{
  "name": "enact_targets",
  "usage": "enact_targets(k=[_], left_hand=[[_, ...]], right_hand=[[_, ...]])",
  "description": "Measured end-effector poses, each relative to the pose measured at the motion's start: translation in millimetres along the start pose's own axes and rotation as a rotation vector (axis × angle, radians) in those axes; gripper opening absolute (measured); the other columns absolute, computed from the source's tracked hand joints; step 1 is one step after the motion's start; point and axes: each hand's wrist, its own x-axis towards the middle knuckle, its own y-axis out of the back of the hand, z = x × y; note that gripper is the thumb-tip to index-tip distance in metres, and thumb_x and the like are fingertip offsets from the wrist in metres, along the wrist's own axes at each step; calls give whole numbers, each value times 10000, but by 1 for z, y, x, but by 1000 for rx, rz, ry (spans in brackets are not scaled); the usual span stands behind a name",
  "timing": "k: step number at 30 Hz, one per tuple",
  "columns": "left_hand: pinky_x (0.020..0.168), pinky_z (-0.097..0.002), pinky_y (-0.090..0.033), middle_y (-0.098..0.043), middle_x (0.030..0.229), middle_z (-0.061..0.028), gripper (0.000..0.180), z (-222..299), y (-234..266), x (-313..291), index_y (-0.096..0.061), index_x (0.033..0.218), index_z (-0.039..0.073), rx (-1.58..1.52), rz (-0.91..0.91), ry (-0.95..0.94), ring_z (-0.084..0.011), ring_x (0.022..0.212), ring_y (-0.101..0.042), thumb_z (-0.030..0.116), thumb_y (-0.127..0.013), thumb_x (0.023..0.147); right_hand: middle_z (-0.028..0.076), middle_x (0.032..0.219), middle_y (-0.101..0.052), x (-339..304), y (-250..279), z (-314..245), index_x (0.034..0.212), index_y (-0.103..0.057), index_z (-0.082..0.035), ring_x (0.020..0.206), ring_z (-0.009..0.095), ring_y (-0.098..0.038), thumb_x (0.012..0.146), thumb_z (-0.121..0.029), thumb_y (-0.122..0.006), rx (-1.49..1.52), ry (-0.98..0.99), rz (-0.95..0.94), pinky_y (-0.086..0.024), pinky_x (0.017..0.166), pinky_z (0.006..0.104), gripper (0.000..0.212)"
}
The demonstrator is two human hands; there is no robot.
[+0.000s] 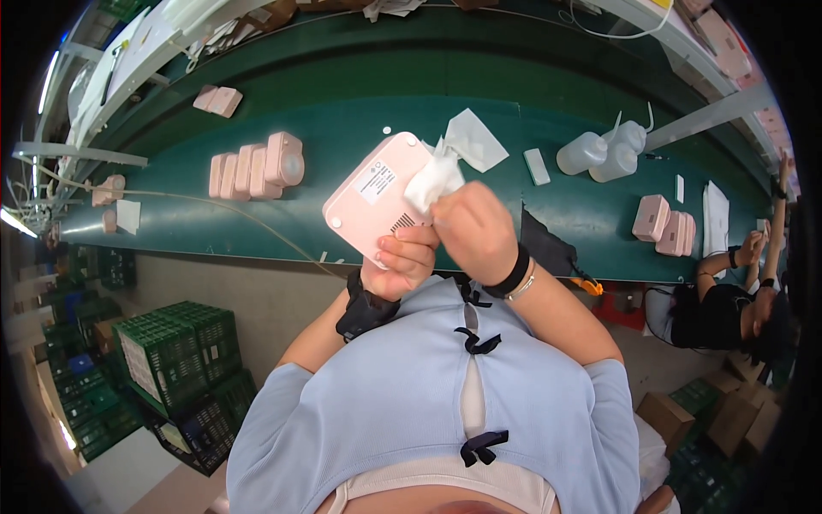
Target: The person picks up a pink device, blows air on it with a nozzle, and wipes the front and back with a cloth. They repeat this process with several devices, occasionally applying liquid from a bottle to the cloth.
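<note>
My left hand (402,264) is closed on the lower corner of a pink, rounded-square device (353,214), held up above the bench. The device's flat face, with a white label, round pale feet and dark vent slots, is turned up toward me. A crumpled white wipe (435,180) is pinched in my right hand (476,230), against the device's right edge. Behind the wipe, a flat white sheet (479,141) lies on the bench. To its right rests a small pale block (537,167).
The green bench (342,120) holds a row of pink devices (253,171) at left, white squeeze bottles (585,154) and more pink devices (652,218) at right. A black cloth-like piece and an orange-handled tool (587,286) sit at the front edge. Another person (719,300) works far right. Green crates (175,355) stand left.
</note>
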Motion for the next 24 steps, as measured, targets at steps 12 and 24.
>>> enact_targets(k=[12, 24], left_hand=[[453, -289, -579, -539, 632, -126, 289, -3, -7, 4, -484, 657, -50, -53, 48, -41, -207, 545, -631, 8, -431, 935], [434, -266, -564, -515, 705, -130, 216, -4, -6, 1, -511, 1036, -111, 27, -88, 134, -181, 531, -607, 82, -427, 987]], right_hand=[[103, 807, -603, 3, 11, 16, 835, -610, -5, 697, 239, -589, 724, 69, -692, 96, -35, 16, -484, 599, 317, 157], [27, 959, -584, -29, 47, 38, 990, -562, -19, 819, 110, -554, 799, 45, -643, 728, -903, 542, -462, 752, 235, 217]])
